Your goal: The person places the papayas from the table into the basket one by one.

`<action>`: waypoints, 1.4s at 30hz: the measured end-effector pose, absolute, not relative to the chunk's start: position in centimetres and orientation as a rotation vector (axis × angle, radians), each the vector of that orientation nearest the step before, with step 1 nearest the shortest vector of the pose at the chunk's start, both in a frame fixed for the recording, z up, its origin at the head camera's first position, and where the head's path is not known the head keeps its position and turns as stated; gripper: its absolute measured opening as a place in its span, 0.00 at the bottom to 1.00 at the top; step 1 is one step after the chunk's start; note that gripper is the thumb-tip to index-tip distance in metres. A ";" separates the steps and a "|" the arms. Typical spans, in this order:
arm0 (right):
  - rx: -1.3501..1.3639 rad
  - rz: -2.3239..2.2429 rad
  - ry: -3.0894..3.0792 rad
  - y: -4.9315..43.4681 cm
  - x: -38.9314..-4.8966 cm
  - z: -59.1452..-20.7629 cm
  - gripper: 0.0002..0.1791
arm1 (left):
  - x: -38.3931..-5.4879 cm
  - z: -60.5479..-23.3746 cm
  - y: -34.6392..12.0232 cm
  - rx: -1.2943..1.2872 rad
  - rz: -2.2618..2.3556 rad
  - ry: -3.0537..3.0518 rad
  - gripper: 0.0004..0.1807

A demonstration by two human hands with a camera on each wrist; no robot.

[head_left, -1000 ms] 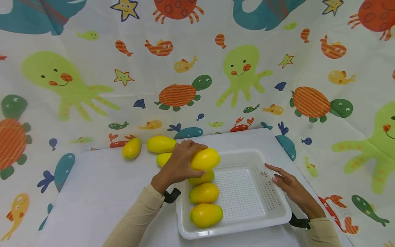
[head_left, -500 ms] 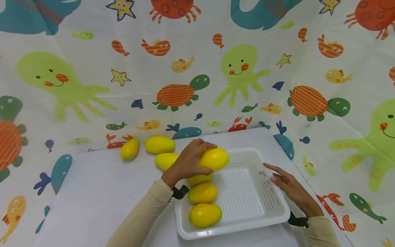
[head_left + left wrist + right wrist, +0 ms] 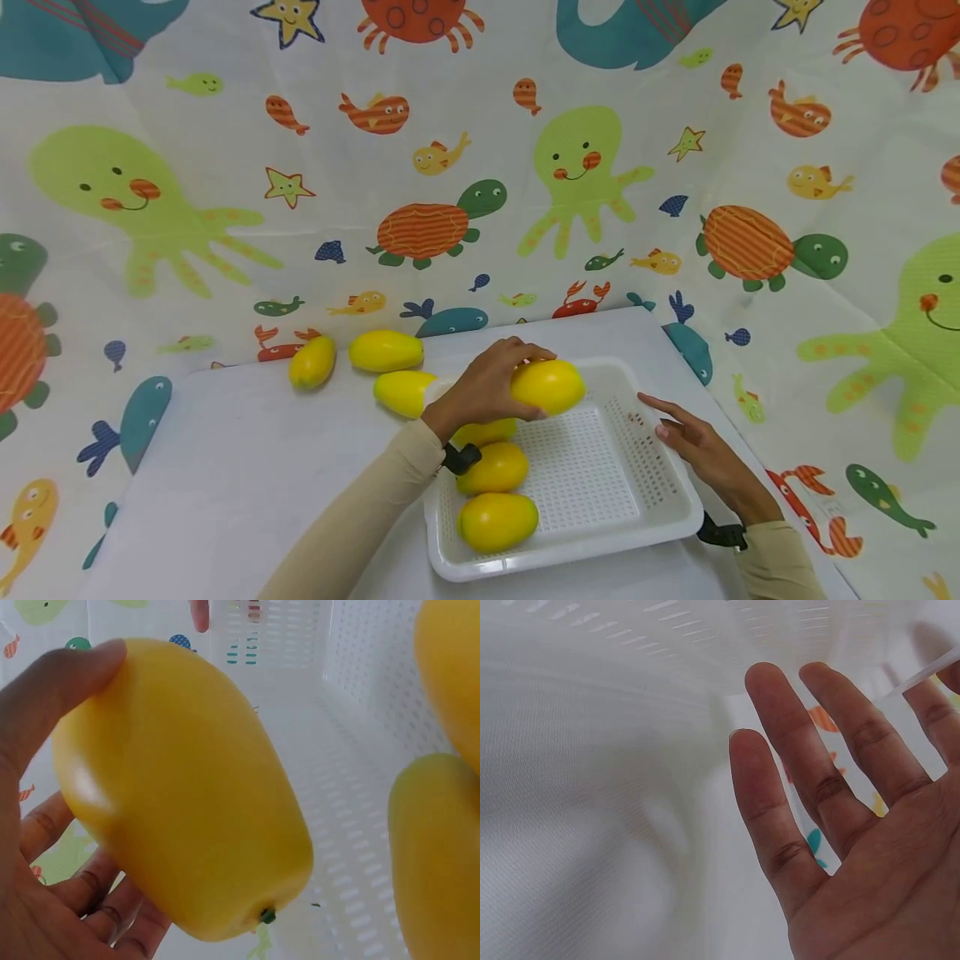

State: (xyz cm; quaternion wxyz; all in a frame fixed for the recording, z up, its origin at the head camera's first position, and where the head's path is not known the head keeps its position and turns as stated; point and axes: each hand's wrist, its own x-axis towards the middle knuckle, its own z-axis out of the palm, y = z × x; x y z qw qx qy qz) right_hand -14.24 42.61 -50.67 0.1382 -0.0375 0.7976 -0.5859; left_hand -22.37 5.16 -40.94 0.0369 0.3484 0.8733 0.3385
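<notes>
My left hand point(image 3: 487, 385) grips a yellow oblong fruit point(image 3: 549, 387) above the white perforated plastic basket point(image 3: 678, 492). In the left wrist view the fruit point(image 3: 187, 795) is smooth and faintly ridged, with a small green stem nub. The thumb lies over one side of it and the fingers are round the other. Similar yellow fruits, such as the front one point(image 3: 498, 522), lie in a column along the basket's left side, partly hidden by the left arm. My right hand point(image 3: 705, 450) is at the basket's right rim, fingers extended; the right wrist view shows the fingers point(image 3: 802, 761) beside the wall.
On the white table point(image 3: 247, 467) behind and left of the basket lie a small yellow fruit point(image 3: 312, 362), a longer one point(image 3: 386, 351) and another point(image 3: 403, 392) near the rim. A curtain point(image 3: 450, 108) printed with sea animals hangs along the back and right.
My left hand has carried the yellow fruit rightward, from above the column of fruits to over the basket's middle. The right hand stays at the rim.
</notes>
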 end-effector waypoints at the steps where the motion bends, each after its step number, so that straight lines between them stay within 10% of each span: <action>1: -0.106 -1.688 2.308 42.6 -14.2 -50.7 0.33 | -22.5 -41.0 5.4 1.064 1.030 2.676 0.41; 42: -0.101 -1.713 2.277 42.7 -14.2 -50.9 0.33 | -22.0 -46.2 11.2 0.976 0.792 2.825 0.41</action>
